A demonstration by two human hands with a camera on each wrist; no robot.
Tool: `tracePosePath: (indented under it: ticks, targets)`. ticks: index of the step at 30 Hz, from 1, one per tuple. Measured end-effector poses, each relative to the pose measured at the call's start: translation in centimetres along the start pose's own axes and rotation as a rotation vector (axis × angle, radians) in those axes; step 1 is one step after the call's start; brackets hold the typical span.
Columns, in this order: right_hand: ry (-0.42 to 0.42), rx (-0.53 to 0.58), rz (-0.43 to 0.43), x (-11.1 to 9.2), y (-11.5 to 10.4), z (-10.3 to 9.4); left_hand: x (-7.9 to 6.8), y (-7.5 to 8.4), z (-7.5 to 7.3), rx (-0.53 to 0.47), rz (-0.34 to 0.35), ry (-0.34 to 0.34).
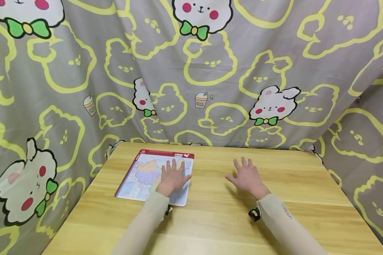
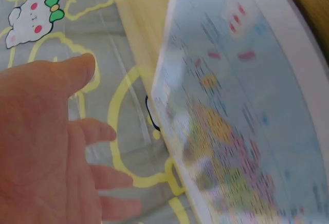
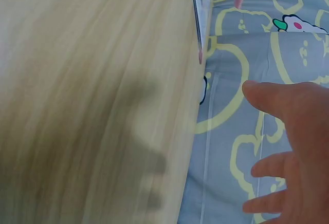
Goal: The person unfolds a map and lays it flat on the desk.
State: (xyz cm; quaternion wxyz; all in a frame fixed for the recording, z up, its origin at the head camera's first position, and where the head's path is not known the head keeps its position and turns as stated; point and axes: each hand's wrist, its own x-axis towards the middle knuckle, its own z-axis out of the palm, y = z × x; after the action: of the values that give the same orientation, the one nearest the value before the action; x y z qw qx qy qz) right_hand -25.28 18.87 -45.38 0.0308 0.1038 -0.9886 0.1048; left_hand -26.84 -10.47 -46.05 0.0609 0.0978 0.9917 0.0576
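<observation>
A flat map sheet (image 1: 141, 177) with rounded corners, a red top band and pastel-coloured regions lies on the left half of the table. Over its right part is my left hand (image 1: 173, 177), palm down with fingers spread. The left wrist view shows a gap between this hand (image 2: 41, 142) and the map (image 2: 231, 95), so it hovers. To the right of the map, my right hand (image 1: 248, 179) is held above bare wood, fingers spread and holding nothing. Its shadow falls on the table in the right wrist view, where the hand (image 3: 308, 126) appears at the right side.
The light wooden table (image 1: 217, 226) extends beneath both arms. A grey curtain (image 1: 217, 117) with yellow outlines and white cartoon animals hangs behind it and along both sides. Dark straps with small devices sit at the wrists, the right device (image 1: 254, 214) showing most.
</observation>
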Motion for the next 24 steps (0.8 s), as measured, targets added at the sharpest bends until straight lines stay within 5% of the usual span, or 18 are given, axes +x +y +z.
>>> tracePosePath:
  ticks: [11,24]
  targets:
    - [-0.009,0.021,-0.113,-0.1,-0.5,0.4,-0.6,-2.3,0.4,0.037,0.132,-0.040]
    - [-0.016,0.006,-0.223,-0.1,-3.0,0.9,-2.4,-6.1,0.2,0.022,0.172,-0.066]
